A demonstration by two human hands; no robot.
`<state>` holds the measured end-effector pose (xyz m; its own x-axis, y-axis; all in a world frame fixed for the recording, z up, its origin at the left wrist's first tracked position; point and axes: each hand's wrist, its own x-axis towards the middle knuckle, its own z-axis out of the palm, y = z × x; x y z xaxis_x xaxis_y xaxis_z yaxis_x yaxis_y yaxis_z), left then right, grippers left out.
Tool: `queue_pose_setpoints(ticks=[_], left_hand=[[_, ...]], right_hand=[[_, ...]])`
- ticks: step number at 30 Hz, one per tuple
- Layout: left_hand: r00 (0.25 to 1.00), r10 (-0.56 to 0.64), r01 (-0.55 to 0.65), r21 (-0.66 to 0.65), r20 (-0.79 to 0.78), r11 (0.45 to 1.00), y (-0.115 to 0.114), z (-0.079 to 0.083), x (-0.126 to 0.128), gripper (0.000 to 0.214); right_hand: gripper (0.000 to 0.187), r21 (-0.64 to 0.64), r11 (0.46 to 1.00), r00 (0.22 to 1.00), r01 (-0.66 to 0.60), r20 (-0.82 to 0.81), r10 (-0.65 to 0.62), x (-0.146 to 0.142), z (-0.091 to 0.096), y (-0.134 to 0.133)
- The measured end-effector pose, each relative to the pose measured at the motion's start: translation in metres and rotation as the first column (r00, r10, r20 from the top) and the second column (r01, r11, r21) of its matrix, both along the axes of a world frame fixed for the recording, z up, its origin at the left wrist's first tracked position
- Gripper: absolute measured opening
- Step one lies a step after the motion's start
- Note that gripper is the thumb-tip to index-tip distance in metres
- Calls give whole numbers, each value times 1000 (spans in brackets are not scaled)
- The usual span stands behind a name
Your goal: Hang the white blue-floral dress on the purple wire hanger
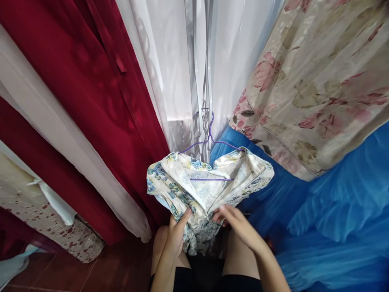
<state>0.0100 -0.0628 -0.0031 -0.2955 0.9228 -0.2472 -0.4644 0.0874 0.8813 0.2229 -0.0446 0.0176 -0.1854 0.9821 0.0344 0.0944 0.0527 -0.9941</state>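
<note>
A floral garment (191, 194) in cream with blue and yellow flowers hangs on a purple wire hanger (209, 138). Its neck opening faces me, and the lower part drops between my knees. On the left side of the front, my left hand (179, 229) is closed on the cloth, thumb on top. Near the bottom point of the opening, my right hand (229, 219) has its fingers bent against the garment's edge. Those right fingertips are slightly blurred, and what they pinch is hard to make out. The hanger's hook sits among white straps (200, 81).
Long red cloth (121, 121) and pale cloth (60, 109) hang on the left. White fabric (227, 52) is behind the hanger. Rose-patterned cloth (304, 93) and blue pleated fabric (340, 207) hang at right. Brown floor tiles (106, 267) show at lower left.
</note>
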Motion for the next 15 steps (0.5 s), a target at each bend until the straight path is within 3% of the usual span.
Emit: queue_pose_setpoints(ticks=[2,6,11,13,15], left_hand=[[999,-36,36,6,-4,999,-2,3,3,56],[1000,-14,14,-16,-6,1000,-7,6,9,65],[999,-12,11,-14,-34,1000,-10,8,18,69],[984,121,-112,76,-130,991,-10,3,25,67],[900,335,-275,232,-279,933,-10,-7,35,65]], right_hand=[[44,-46,987,988,-153,0,153,-20,-1,-5],[41,-57,971,970,-232,-86,227,-37,0,-6],[38,-97,978,967,-185,-193,164,-27,-4,-6],[41,-116,985,974,-125,-202,100,-19,-5,-7],[42,-141,987,981,-80,-184,53,-11,-6,-8]])
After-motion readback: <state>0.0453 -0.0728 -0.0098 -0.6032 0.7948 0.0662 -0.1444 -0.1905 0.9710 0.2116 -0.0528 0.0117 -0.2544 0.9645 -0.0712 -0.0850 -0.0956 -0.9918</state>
